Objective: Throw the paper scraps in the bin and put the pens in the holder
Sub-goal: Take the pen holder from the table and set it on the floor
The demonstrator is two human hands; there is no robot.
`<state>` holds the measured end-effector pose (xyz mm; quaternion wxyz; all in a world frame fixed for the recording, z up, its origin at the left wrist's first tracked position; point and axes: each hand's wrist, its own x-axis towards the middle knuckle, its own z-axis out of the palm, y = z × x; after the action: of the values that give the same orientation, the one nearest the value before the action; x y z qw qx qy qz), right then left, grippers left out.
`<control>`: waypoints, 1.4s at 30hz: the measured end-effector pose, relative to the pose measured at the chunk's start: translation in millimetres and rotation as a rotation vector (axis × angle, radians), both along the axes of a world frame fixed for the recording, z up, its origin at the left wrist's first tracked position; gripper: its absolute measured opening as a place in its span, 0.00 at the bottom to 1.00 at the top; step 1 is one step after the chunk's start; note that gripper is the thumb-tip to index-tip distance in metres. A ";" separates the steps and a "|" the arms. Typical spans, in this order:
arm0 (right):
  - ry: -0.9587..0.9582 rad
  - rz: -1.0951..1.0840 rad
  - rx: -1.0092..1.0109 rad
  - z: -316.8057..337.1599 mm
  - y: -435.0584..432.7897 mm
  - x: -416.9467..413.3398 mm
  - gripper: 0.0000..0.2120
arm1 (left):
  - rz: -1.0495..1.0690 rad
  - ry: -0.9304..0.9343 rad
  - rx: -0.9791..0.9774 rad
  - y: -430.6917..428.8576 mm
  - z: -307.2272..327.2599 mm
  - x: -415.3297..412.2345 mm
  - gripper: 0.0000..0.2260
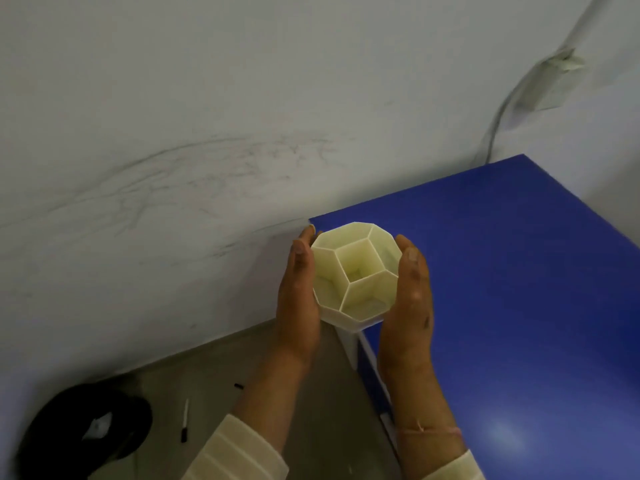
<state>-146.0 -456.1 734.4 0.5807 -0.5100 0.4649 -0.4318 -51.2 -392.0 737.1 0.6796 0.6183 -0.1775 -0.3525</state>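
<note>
**Holder in hand, pens not yet stowed**

At the near-left corner of the blue-topped table (502, 271), the pale cream, many-sided plastic holder with honeycomb compartments (356, 275) is cupped between both palms, seemingly just above or at the table edge; whether its base rests on the surface cannot be told. The left hand (299, 292) presses flat against its left wall and the right hand (412, 292) against its right wall, fingers extended, neither wrapped fully round. Every compartment visible looks empty.

Outstanding, by my judgement: nearly all of the pen work. One white pen with a black cap (185, 420) lies on the grey floor (214, 368), and a small black piece (238, 386), possibly a cap, lies apart from it. The black round bin (86, 427) at lower left holds something pale, likely a paper scrap; no loose scraps show elsewhere.

Clearance: the holder sits close to the corner drop and the scuffed white wall (173, 150). Open tabletop lies to the right.
</note>
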 end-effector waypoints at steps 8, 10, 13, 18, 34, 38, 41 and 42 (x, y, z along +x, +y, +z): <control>-0.058 0.308 0.015 -28.1 112.4 109.5 0.21 | 0.246 0.012 -0.024 136.6 -21.9 91.9 0.32; -0.062 0.369 0.068 -53.2 144.1 135.6 0.22 | 0.301 0.031 -0.001 173.4 -45.2 112.1 0.32; -0.033 0.448 0.182 -99.1 189.6 163.0 0.28 | 0.384 0.068 0.034 226.3 -92.4 132.0 0.33; -0.004 0.508 0.298 -197.1 248.0 186.0 0.31 | 0.479 0.145 0.069 294.6 -201.6 149.0 0.30; 0.034 0.418 0.444 -586.7 307.4 183.3 0.29 | 0.508 0.293 0.211 365.4 -588.2 144.4 0.30; 0.031 0.410 0.472 -644.9 313.8 183.6 0.28 | 0.534 0.334 0.207 367.2 -644.3 143.5 0.28; 0.015 0.387 0.497 -676.5 318.1 181.5 0.29 | 0.542 0.348 0.197 373.3 -671.4 145.8 0.29; 0.012 0.382 0.505 -685.3 320.4 180.5 0.29 | 0.535 0.349 0.189 376.0 -679.2 147.3 0.31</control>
<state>34.5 -135.6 49.1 0.7569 -0.4304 0.4566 -0.1827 96.1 -16.0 57.9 0.7078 0.6338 0.1435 -0.2771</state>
